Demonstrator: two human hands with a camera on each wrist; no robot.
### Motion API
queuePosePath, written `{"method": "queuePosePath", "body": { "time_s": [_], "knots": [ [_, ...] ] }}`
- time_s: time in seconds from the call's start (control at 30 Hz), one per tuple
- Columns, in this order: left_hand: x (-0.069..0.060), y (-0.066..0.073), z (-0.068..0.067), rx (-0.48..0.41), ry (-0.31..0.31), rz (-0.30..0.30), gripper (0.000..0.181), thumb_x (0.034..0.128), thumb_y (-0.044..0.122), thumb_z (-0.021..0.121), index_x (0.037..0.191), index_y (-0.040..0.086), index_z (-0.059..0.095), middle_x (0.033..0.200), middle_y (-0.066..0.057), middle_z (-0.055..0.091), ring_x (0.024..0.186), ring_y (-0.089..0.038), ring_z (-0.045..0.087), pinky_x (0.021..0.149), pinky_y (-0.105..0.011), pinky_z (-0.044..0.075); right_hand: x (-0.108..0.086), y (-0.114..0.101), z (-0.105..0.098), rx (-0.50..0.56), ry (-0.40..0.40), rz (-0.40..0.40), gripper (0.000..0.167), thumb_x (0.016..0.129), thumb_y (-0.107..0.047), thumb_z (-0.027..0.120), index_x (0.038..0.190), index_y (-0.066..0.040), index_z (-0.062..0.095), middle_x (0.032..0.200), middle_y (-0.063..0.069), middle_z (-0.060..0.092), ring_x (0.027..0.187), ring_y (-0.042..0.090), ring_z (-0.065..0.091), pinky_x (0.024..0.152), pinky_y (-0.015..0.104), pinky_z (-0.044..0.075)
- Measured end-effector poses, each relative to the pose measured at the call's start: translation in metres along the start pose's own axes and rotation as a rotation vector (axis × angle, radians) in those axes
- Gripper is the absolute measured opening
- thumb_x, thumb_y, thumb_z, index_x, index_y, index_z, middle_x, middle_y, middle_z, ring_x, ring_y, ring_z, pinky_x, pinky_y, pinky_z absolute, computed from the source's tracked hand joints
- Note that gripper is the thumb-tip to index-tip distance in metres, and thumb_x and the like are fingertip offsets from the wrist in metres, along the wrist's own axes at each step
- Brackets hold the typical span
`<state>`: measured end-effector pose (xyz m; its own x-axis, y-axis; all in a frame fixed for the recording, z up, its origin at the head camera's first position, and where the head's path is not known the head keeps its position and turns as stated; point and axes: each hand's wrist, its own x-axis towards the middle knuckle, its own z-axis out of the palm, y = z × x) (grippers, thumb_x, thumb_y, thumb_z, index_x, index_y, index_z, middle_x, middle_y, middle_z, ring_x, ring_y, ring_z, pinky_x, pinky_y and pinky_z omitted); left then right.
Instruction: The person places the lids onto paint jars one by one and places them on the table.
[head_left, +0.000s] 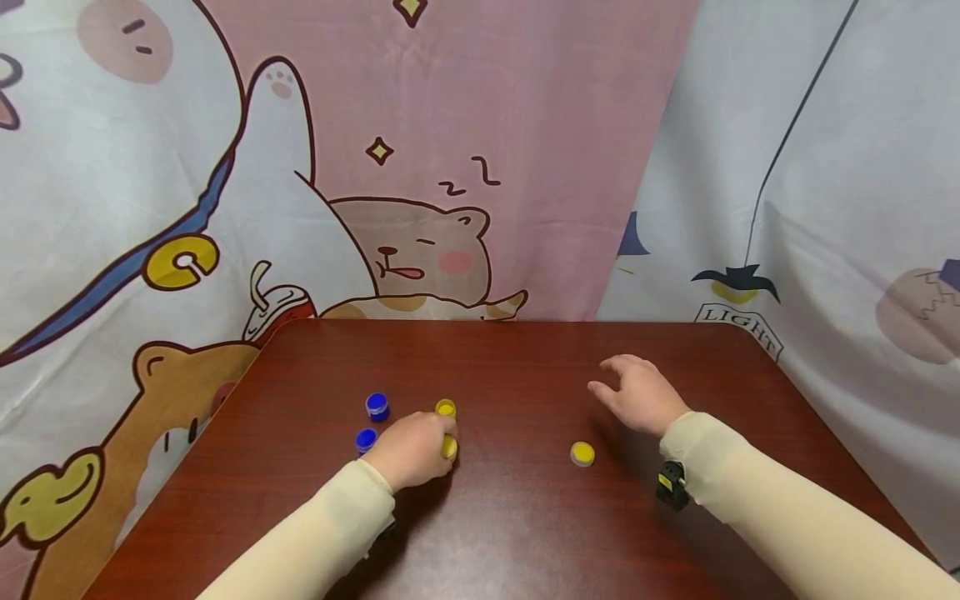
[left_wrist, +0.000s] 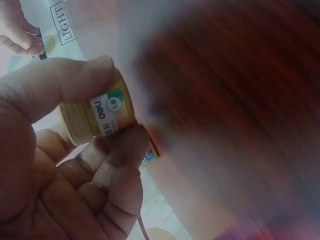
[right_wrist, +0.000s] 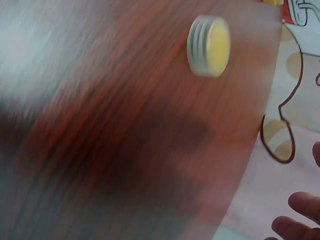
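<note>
My left hand [head_left: 414, 450] pinches a small yellow paint jar [left_wrist: 111, 112] between thumb and fingers, left of the table's middle. The jar has a printed label and lies sideways in the left wrist view; in the head view the hand covers most of it. Just behind stands a second yellow jar [head_left: 446, 408]. My right hand [head_left: 643, 395] hovers over the right side with its fingers spread and relaxed, holding nothing. Nearest to it, to its lower left, a short round piece [right_wrist: 210, 46] with a yellow top and pale ribbed sides lies on the table.
Two blue jars [head_left: 377, 407] stand left of and behind the left hand, the nearer one partly hidden by it. The brown wooden table [head_left: 510, 533] ends at a cartoon-printed curtain [head_left: 555, 167] behind and at both sides.
</note>
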<state>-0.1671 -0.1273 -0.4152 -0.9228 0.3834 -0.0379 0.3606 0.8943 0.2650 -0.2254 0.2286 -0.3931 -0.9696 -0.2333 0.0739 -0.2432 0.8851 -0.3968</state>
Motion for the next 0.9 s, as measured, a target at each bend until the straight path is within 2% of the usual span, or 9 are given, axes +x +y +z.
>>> {"method": "queuePosePath", "body": {
  "time_s": [0.2, 0.5, 0.7, 0.9],
  "knots": [
    [0.001, -0.006, 0.002, 0.001, 0.000, 0.001, 0.019, 0.0827, 0.014, 0.085, 0.098, 0.016, 0.073, 0.090, 0.002, 0.070, 0.080, -0.015, 0.057, 0.076, -0.036, 0.050, 0.002, 0.015, -0.004, -0.089, -0.015, 0.011, 0.064, 0.103, -0.037, 0.064, 0.145, 0.010, 0.054, 0.157, 0.034, 0.045, 0.151, 0.051, 0.033, 0.123, 0.066, 0.028],
    [0.003, -0.008, 0.003, 0.036, -0.010, 0.002, 0.014, 0.0839, 0.014, 0.083, 0.089, 0.018, 0.070, 0.079, 0.005, 0.065, 0.072, -0.015, 0.055, 0.069, -0.034, 0.048, 0.007, 0.036, -0.002, -0.144, -0.070, 0.030, 0.075, 0.103, -0.044, 0.060, 0.152, 0.010, 0.044, 0.163, 0.038, 0.031, 0.153, 0.058, 0.023, 0.125, 0.068, 0.017],
    [0.005, -0.005, 0.003, 0.078, -0.020, -0.007, 0.018, 0.0807, 0.016, 0.087, 0.091, 0.017, 0.072, 0.079, 0.004, 0.068, 0.074, -0.017, 0.061, 0.070, -0.037, 0.052, 0.008, 0.040, -0.003, -0.156, -0.083, 0.036, 0.078, 0.103, -0.046, 0.062, 0.153, 0.010, 0.043, 0.163, 0.039, 0.030, 0.152, 0.059, 0.023, 0.125, 0.068, 0.018],
    [0.004, -0.002, 0.003, 0.108, 0.008, -0.015, 0.020, 0.0782, 0.017, 0.088, 0.080, 0.018, 0.068, 0.073, 0.004, 0.065, 0.071, -0.019, 0.061, 0.067, -0.039, 0.053, 0.007, 0.041, 0.001, -0.206, -0.100, 0.016, 0.078, 0.102, -0.047, 0.064, 0.151, 0.011, 0.045, 0.161, 0.039, 0.034, 0.152, 0.056, 0.026, 0.124, 0.067, 0.022]
  ]
}}
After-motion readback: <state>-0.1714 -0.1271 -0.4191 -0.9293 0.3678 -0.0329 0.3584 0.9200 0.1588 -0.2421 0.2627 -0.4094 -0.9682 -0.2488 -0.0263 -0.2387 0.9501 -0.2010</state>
